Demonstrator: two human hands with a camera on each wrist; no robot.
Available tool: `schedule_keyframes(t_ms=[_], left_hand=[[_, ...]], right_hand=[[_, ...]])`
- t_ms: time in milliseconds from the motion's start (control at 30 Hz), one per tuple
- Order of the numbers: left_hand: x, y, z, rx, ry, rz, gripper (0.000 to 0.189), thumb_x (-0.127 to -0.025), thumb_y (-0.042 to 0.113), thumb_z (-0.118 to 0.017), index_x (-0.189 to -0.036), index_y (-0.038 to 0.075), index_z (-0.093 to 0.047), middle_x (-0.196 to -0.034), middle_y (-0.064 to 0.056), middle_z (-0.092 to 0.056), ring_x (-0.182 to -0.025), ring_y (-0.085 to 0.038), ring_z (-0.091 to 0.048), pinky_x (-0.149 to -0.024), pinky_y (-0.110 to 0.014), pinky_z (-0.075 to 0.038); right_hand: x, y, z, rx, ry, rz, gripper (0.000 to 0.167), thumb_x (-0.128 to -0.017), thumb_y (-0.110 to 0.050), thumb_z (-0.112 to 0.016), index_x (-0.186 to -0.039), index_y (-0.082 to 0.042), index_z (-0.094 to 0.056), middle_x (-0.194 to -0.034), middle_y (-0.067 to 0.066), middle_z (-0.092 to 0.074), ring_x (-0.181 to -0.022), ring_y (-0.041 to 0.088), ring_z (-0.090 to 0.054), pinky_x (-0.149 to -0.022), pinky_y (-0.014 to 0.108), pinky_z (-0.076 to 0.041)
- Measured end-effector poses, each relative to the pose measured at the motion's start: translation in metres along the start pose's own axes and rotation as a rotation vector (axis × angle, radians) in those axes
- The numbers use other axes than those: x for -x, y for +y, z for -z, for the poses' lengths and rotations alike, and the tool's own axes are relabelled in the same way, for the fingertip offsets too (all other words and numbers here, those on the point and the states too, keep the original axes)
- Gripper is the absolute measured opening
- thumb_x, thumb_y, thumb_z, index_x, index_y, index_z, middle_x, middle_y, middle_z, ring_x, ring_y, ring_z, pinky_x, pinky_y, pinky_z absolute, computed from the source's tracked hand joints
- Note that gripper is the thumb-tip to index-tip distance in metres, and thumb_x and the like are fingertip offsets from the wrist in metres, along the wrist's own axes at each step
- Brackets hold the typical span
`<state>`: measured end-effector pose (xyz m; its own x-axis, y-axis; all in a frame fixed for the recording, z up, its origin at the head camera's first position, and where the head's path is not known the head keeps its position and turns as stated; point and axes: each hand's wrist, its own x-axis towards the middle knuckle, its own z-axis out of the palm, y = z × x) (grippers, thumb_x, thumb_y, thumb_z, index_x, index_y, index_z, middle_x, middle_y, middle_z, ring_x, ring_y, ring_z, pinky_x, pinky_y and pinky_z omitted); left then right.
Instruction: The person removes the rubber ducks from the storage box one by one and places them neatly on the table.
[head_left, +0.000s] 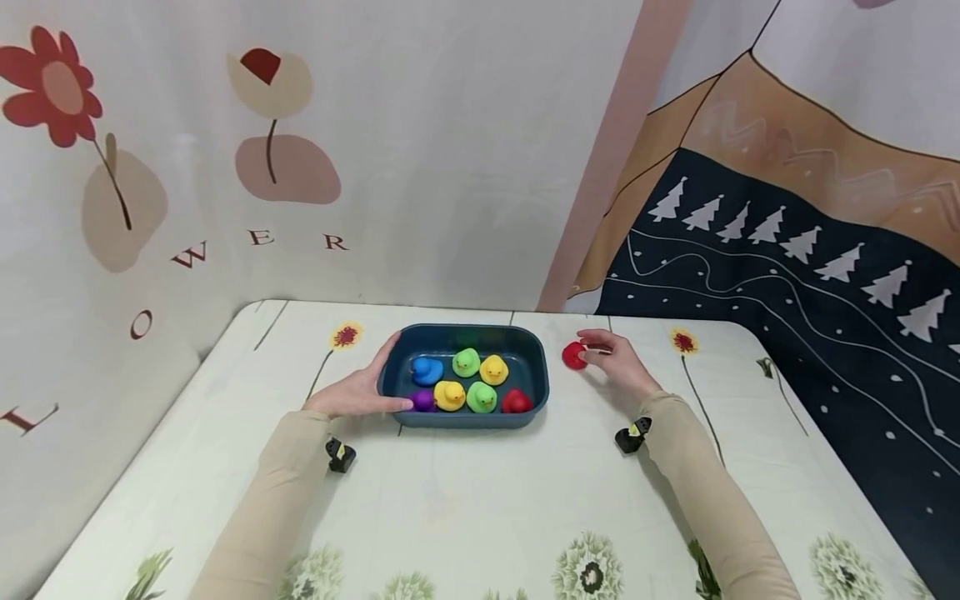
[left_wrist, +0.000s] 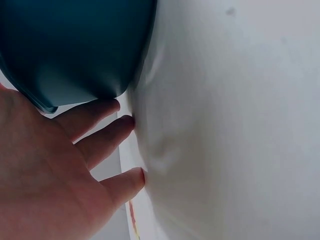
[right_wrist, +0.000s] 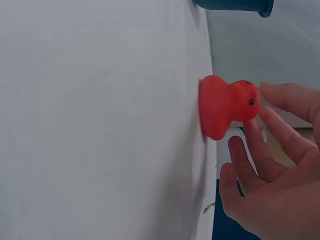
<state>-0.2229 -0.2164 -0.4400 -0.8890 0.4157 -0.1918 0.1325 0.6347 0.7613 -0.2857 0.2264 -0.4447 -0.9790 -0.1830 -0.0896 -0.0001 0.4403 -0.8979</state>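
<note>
near the far edge of the worktop [head_left: 480, 500], just off the right end of the blue tray [head_left: 465, 422], a red duck [head_left: 572, 357] stands upright left of the right hand [head_left: 617, 362], the nearer one; its thumb and fingers lie apart at the duck's head. the left hand [head_left: 360, 393] grips the tray's left end.

We see long, plain beige sleeves [head_left: 258, 508], softly creased and reaching to the wrists. At the left wrist we spot a small, boxy black camera [head_left: 341, 456] with a yellowish patch, at the right its match [head_left: 633, 435].
</note>
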Motion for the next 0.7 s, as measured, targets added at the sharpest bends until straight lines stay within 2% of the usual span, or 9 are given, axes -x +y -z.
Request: schedule_keyframes(t_ms=[333, 700], left_hand=[[-0.001, 0.001, 0.001, 0.006, -0.005, -0.012, 0.118, -0.080, 0.048, -0.075, -0.154, 0.026, 0.014, -0.152, -0.032, -0.018, -0.131, -0.056, -0.028, -0.099, -0.071, -0.027], [-0.001, 0.000, 0.000, 0.019, -0.003, -0.015, 0.118, -0.080, 0.048, -0.075, -0.154, 0.027, 0.014, -0.152, -0.032, -0.018, -0.131, -0.056, -0.029, -0.098, -0.071, -0.026]], right_hand=[[0.006, -0.016, -0.001, 0.015, 0.009, 0.035, 0.041, -0.095, -0.010, -0.060, -0.135, -0.004, -0.053, -0.135, 0.020, -0.051, -0.125, 0.036, -0.043, -0.107, 0.050, -0.031], [0.012, -0.030, -0.012, -0.043, -0.035, 0.174, 0.038, -0.094, -0.002, -0.060, -0.131, 0.003, -0.054, -0.133, 0.028, -0.049, -0.127, 0.041, -0.044, -0.109, 0.048, -0.031]])
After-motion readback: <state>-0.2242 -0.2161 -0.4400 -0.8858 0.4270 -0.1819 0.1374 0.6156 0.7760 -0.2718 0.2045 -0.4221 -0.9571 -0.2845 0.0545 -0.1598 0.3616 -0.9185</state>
